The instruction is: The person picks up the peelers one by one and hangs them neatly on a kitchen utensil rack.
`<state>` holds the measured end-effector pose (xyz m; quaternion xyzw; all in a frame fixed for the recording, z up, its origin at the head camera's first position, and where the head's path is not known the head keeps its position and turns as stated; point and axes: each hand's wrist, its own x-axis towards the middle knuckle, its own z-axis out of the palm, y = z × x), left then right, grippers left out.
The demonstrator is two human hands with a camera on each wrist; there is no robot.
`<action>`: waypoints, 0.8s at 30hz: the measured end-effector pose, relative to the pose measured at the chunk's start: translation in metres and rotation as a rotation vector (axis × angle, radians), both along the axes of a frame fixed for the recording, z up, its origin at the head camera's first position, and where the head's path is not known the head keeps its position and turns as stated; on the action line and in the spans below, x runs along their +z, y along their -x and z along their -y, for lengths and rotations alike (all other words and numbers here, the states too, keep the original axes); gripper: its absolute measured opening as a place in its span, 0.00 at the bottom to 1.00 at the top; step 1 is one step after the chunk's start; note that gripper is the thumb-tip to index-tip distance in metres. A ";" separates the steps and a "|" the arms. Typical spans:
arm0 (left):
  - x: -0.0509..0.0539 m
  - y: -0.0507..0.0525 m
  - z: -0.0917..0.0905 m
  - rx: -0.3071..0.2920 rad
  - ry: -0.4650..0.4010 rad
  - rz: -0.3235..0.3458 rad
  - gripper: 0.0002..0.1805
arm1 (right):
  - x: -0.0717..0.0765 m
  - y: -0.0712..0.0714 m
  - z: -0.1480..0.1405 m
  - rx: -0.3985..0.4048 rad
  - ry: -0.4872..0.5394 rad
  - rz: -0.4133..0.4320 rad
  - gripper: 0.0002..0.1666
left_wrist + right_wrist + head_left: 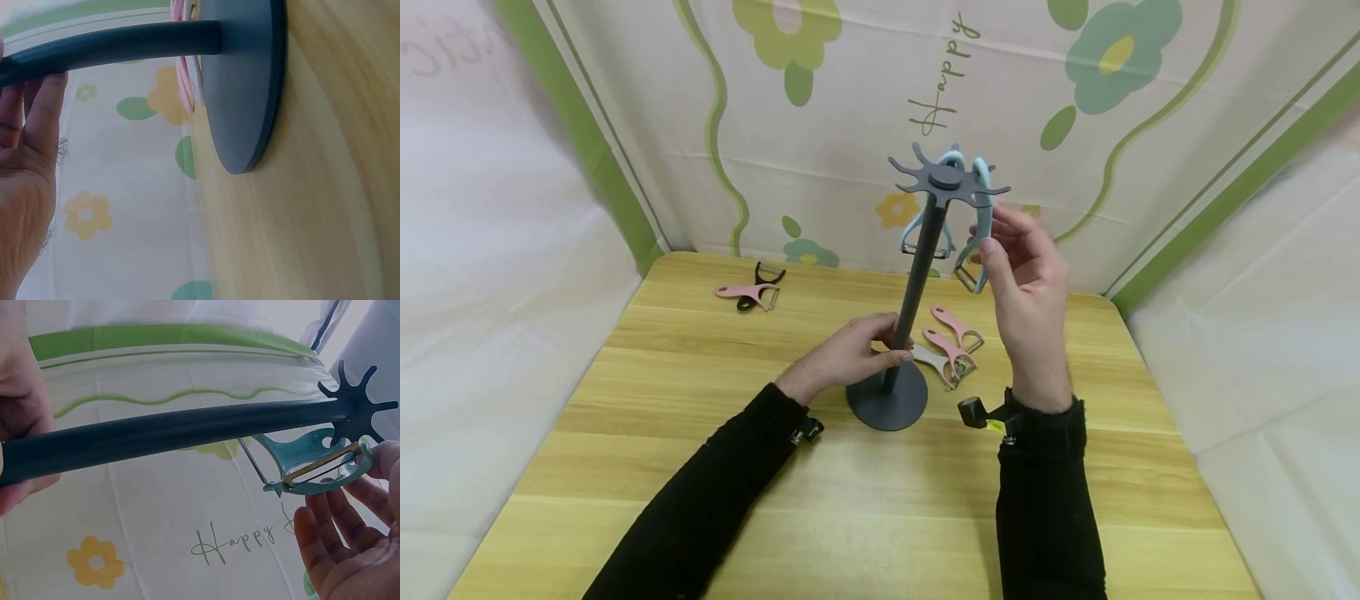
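I can't see all of the rear blue peeler (912,225) past the pole (917,283) in the head view, the base (244,94) blocks most of the pink peelers (185,87) from the left wrist, and the wrist views crop the left hand (28,181) and right hand (356,544).

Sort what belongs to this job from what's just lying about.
In the job:
Dark stand, in the left grip
Blue peeler, in the right grip
Other blue peeler, hanging on the stand

Seemingly just lying about:
Two pink peelers and a white peeler
Third pink peeler, across a black peeler

Peelers (751,292) and stand (887,409) on wood-grain table (880,517)
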<state>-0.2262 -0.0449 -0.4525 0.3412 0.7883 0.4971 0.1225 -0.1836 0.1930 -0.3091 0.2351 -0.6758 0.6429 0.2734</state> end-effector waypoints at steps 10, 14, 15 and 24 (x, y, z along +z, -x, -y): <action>0.001 0.000 0.001 -0.008 -0.007 0.009 0.11 | -0.003 -0.001 0.006 0.048 0.009 -0.019 0.21; 0.002 -0.001 0.001 -0.011 -0.006 0.011 0.11 | -0.006 0.000 0.006 0.044 -0.014 -0.027 0.22; 0.001 -0.001 0.001 -0.012 -0.006 0.010 0.11 | -0.006 0.000 0.006 0.046 -0.017 -0.028 0.22; 0.000 -0.001 0.001 -0.016 -0.005 0.009 0.11 | -0.008 0.003 -0.009 0.016 -0.005 -0.012 0.21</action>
